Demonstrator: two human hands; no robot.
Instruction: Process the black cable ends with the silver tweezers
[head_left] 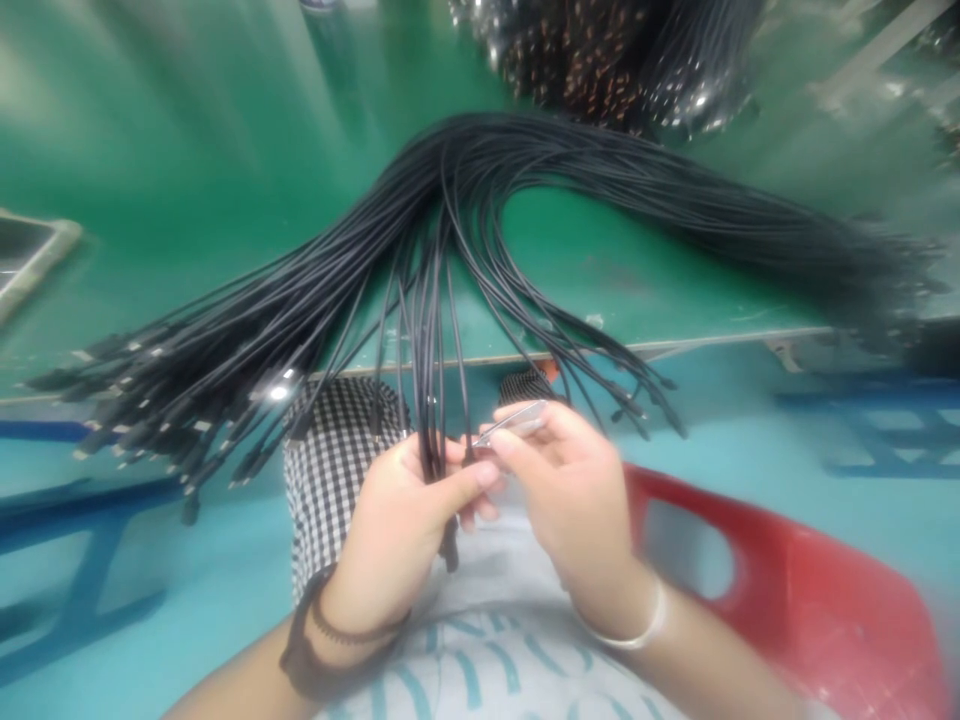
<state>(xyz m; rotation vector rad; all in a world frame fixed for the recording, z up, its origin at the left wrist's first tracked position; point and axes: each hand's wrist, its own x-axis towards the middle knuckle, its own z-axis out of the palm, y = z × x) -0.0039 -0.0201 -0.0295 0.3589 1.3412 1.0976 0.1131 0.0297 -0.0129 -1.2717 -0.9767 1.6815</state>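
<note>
A large bundle of black cables [480, 150] lies across the green table, and several of its strands hang over the front edge. My left hand [409, 500] is closed around a few of these cables, their connector ends poking out below the fingers. Thumb and forefinger hold one cable end apart from the others. My right hand [574, 490] pinches a slim metal tool that looks like tweezers [517, 424], its tip touching or very close to that cable end. The exact contact at the tip is too small to make out.
More cable bundles with shiny ends [600, 60] lie at the back of the green table [187, 150]. At the left edge is a pale-rimmed tray [45, 255]. A red stool or chair [810, 570] stands at the lower right, and blue metal legs [90, 560] show below the table.
</note>
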